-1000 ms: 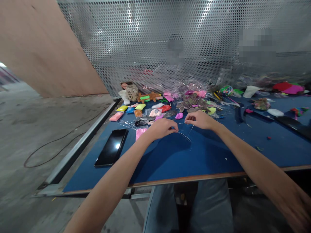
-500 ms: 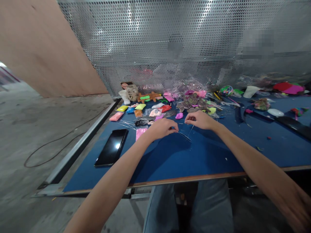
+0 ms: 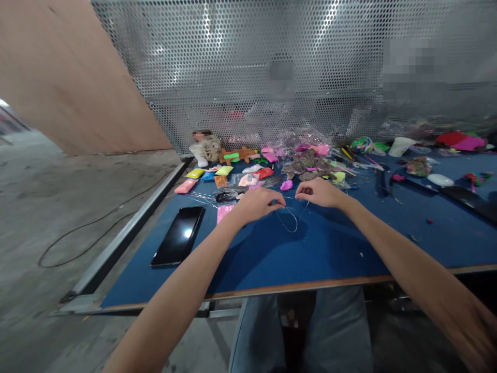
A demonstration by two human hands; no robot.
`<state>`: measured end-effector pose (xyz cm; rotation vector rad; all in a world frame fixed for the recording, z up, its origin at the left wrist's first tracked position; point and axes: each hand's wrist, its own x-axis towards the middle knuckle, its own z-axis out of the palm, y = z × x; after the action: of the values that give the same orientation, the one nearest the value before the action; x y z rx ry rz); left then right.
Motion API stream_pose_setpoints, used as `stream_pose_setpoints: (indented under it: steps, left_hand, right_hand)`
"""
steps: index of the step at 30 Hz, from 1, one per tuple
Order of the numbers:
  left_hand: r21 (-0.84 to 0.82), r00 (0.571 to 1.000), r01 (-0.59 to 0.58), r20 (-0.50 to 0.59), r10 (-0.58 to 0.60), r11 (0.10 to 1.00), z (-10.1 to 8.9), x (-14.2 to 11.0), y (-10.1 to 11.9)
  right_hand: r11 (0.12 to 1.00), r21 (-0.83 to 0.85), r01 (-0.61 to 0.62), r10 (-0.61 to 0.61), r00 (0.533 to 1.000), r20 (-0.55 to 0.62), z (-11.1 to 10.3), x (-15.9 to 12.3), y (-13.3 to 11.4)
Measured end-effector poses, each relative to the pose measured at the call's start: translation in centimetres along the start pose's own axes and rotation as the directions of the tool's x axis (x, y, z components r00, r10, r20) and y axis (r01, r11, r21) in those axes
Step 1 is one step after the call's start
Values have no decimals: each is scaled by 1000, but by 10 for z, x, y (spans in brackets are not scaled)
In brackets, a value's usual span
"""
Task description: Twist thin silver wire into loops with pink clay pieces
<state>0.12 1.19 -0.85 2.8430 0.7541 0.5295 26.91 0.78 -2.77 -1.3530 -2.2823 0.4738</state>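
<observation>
Wire loop (image 3: 296, 224), thin and silvery, looks light and springy, best gripped near its ends; my left hand (image 3: 261, 203) pinches it, my right hand (image 3: 320, 191) apparently a fine pale strand (image 3: 305, 211).

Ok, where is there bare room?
Mostly bare: blue tabletop between left forearm and right forearm, from looped strand to front edge; also the near-left corner, by the black tablet. Crowded: the back, with colourful packets.
</observation>
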Motion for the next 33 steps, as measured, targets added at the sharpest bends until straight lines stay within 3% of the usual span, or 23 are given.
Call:
stream_pose_setpoints:
  steps: [6, 12, 17, 28, 33]
  left_hand:
    - [-11, 996, 24, -83, -25, 1000, -1, 1, -1]
    - [-42, 986, -18, -166, 10, 999, 2, 1, -3]
    - [-30, 978, -76, -196, 69, 997, 9, 3, -3]
    - [23, 975, -77, -207, 80, 997, 12, 4, -7]
    - [-17, 977, -70, -201, 65, 997, 8, 3, -12]
  right_hand:
    - [999, -47, 18, -19, 1000, -22, 3, -1, -5]
    - [954, 293, 56, -3, 984, -178, 11, 0, -23]
    - [892, 450, 43, 12, 993, -120, 14, 2, -32]
    - [932, 360, 49, -38, 999, -37, 14, -2, -32]
    - [934, 352, 61, -44, 997, -56, 13, -2, -28]
